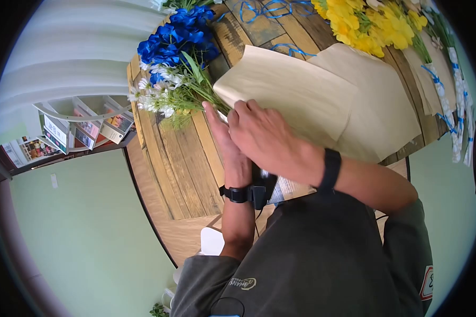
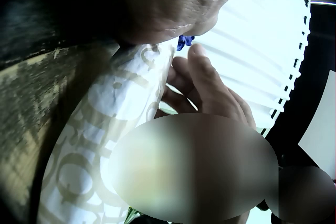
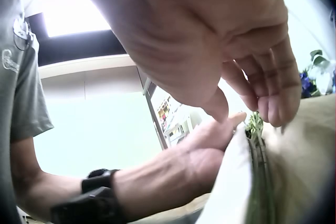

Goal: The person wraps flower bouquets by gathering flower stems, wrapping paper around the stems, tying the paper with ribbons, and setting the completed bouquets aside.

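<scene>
Green stems [image 1: 211, 98] with white flowers [image 1: 164, 84] and blue flowers [image 1: 180, 39] lie at the left edge of brown paper [image 1: 291, 87]. Along them runs a white patterned wrap [image 2: 89, 129], large in the left wrist view. My left hand [image 1: 230, 142] rests against the wrap's outer side, its fingers loosely bent. Above it crosses my right hand [image 1: 267, 134]; in the right wrist view the bent fingertips of my right hand [image 3: 210, 40] touch the paper edge beside the stems [image 3: 260, 171], with the thumb apart from them. The right hand partly hides the left palm.
Yellow flowers [image 1: 375, 26] lie at the table's far right, near several white-wrapped stem bundles [image 1: 455, 100] tied with blue ribbon. Loose blue ribbon [image 1: 264, 8] lies at the back of the wooden table [image 1: 182, 164]. A shelf of booklets [image 1: 84, 124] stands at left.
</scene>
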